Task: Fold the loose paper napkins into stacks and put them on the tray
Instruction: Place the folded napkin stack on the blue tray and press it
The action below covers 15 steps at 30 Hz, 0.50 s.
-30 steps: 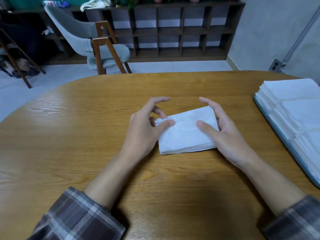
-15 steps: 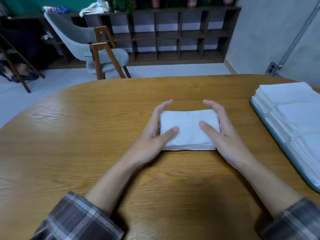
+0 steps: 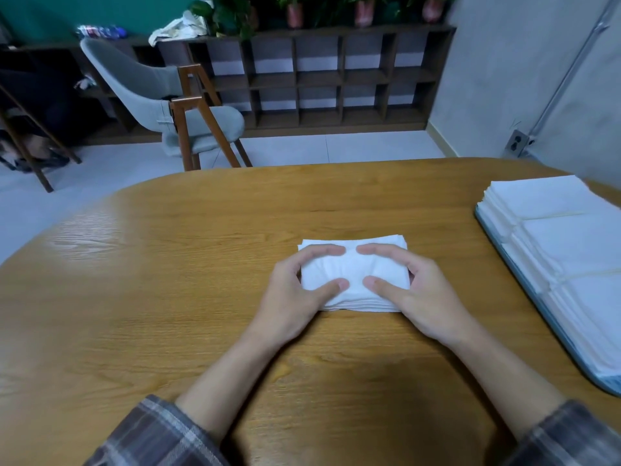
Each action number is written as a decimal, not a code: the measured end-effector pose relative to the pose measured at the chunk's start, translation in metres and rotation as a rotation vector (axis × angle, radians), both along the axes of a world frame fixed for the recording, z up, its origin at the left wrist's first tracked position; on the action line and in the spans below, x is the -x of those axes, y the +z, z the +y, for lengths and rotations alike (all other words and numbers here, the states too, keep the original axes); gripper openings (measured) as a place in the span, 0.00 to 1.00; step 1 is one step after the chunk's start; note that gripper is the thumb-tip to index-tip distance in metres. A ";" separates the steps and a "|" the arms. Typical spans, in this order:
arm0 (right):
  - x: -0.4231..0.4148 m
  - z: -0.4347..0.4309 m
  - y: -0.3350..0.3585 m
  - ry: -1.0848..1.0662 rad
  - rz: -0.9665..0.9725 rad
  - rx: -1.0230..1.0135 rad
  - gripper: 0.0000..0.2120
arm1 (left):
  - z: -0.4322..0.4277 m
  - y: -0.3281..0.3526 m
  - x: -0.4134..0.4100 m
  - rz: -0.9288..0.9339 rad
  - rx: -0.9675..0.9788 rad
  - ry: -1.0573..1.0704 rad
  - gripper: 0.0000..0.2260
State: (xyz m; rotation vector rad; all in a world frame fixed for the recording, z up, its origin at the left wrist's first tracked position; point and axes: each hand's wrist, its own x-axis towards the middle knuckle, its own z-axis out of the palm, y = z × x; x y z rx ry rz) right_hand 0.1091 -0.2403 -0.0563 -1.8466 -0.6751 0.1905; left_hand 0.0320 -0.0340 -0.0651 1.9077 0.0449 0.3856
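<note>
Fingers (image 3: 322,252) curled on both sides, gripping the napkin stack (image 3: 353,270) from above: left hand (image 3: 289,307) over its left half, right hand (image 3: 426,304) over its right half. Forefinger tips almost meeting along the far part of the top sheet, thumb tips almost meeting along the near part, with the white paper bunched into soft creases in between. Layered edges showing along the near side of the pile, just below the thumbs.

Lying flat near the middle of the wooden table (image 3: 168,297), well apart from the tray (image 3: 605,385) at the right edge. On that blue-grey tray, folded napkins (image 3: 571,250) in neat white piles set side by side, running from the far end toward the near corner and partly cut off by the frame.

Closer in, bare forearms coming out of plaid sleeves (image 3: 158,435) at the bottom.

Beyond the far rim of the table, pale tiled floor (image 3: 302,149) and a grey chair (image 3: 144,85) with wooden legs at the left. Behind that, a dark cubby shelf (image 3: 336,79) along the wall, with potted plants (image 3: 295,8) and a crumpled pale cloth on top. Low on the right wall, a socket (image 3: 517,142).
</note>
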 end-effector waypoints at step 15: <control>0.003 -0.018 0.031 -0.079 0.148 0.040 0.18 | -0.010 0.045 0.008 0.207 -0.013 -0.209 0.24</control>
